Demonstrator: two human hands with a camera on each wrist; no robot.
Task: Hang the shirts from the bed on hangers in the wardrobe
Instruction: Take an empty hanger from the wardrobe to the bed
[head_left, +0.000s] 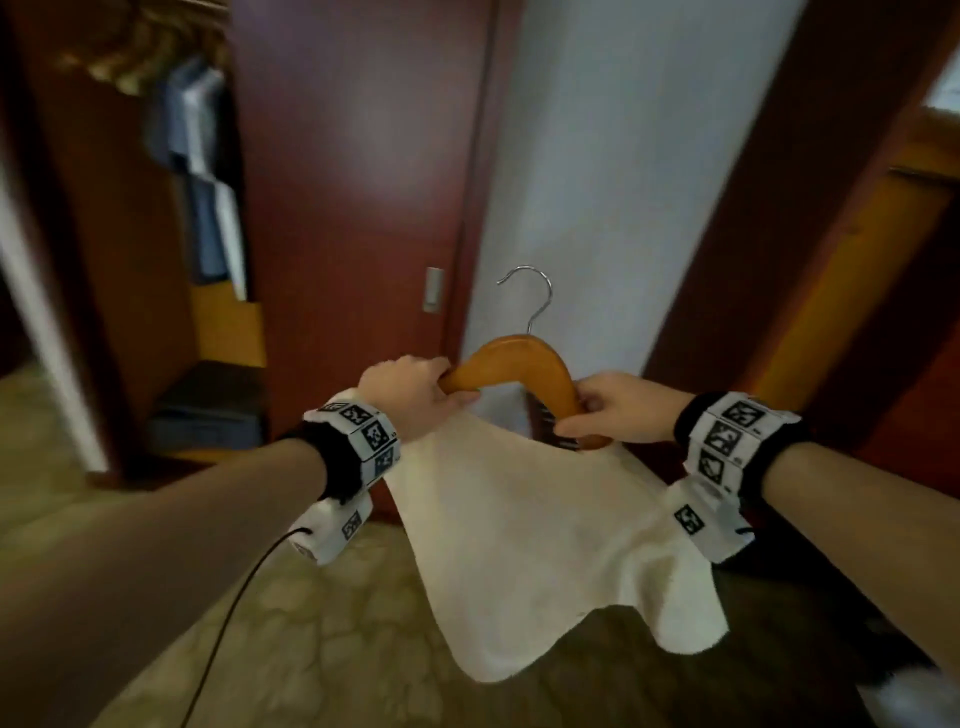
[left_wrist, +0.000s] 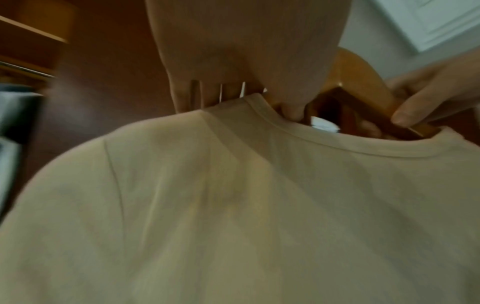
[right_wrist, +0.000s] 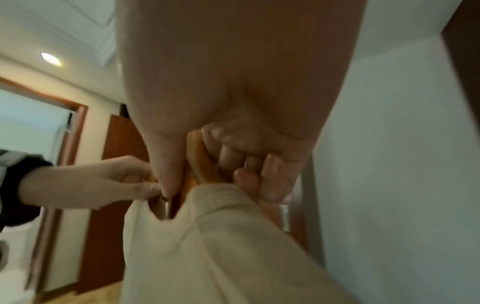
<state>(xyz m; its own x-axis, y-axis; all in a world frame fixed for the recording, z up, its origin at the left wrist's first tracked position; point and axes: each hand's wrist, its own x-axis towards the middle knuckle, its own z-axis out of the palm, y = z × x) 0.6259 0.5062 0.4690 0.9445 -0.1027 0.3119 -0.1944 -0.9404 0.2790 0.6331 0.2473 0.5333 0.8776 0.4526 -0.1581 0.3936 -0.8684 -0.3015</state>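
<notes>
Hands meet at chest height on a wooden hanger (head_left: 524, 364), its chrome hook (head_left: 527, 291) pointing up toward the white wall (head_left: 597, 156), as a cream T-shirt (head_left: 545, 530) hangs below it over the patterned floor (head_left: 311, 623). The left hand (head_left: 410, 395) has its grip clamped on the hanger's left arm together with the shirt's shoulder fabric; the left wrist view shows the ribbed neckline (left_wrist: 324, 139) stretched open just below those fingers, with the wood passing down into it. The right hand (head_left: 618, 408) has its grip closed around the hanger's right arm, which dips steeply into the neck opening; the right wrist view shows fingers (right_wrist: 270, 181) curled behind the wood and the thumb in front, cloth bunched just beneath. The hanger's long axis runs roughly left to right between the two hands, the right end lower and partly inside the shirt, the left end seemingly already covered. Judging by this, the shirt is being seated on the hanger and is not yet hung. The open wardrobe (head_left: 130, 260), with hanging garments (head_left: 202, 171) on its rail, lies ahead and to the left, so the left hand is the nearer one; the likely carry is leftward, hook leading.
</notes>
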